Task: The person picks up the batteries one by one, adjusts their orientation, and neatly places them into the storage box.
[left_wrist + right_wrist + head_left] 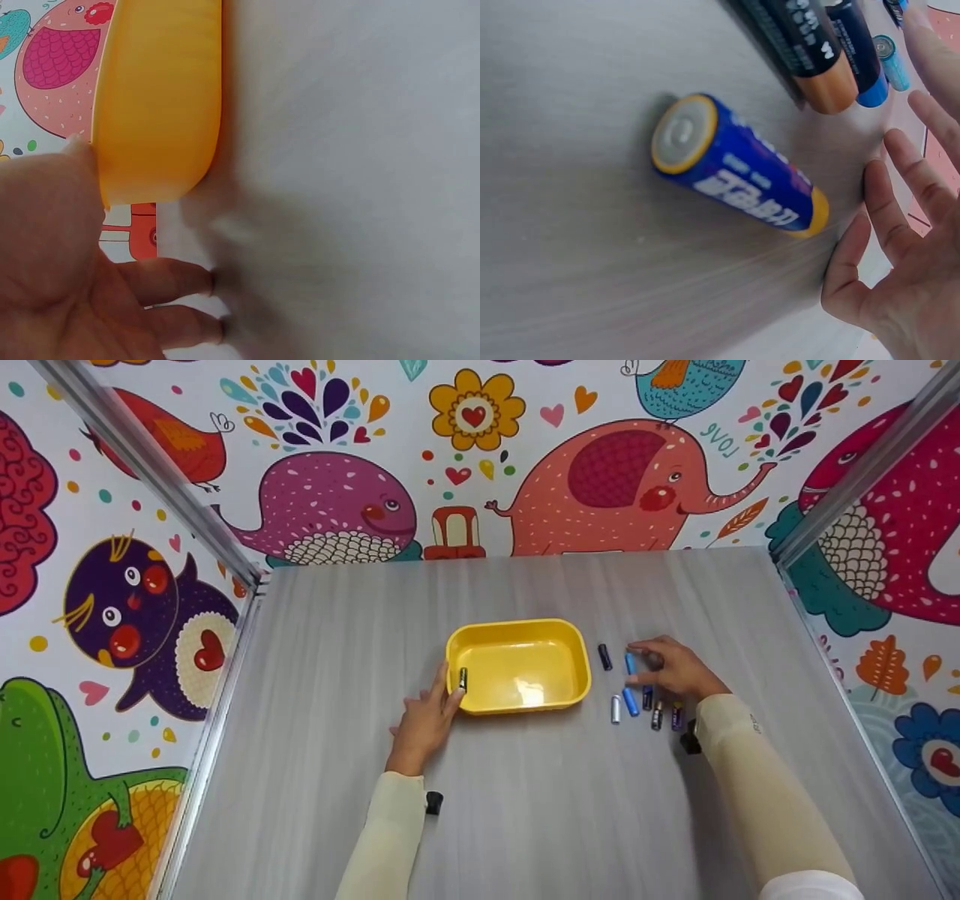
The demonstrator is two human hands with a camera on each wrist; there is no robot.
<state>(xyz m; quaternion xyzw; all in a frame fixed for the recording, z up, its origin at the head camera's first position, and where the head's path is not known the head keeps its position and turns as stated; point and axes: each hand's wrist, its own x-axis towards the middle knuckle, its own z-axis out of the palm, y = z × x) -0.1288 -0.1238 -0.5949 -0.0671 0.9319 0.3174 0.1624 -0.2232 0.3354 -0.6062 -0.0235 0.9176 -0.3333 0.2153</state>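
Note:
My left hand grips the near left corner of a yellow tray, thumb over the rim and index finger along the outer wall. Its other fingers extend below the wall. Inside the tray, by the left wall, lies a dark battery. Right of the tray, my right hand reaches over several loose batteries. Thumb and index finger stand apart at either end of a blue battery. A second blue battery lies just nearer, beside a silver battery.
A black battery lies between tray and right hand. Nearer the right wrist are a dark battery, a copper-ended battery and a purple-blue battery with yellow ends. Patterned walls and metal posts border the grey table.

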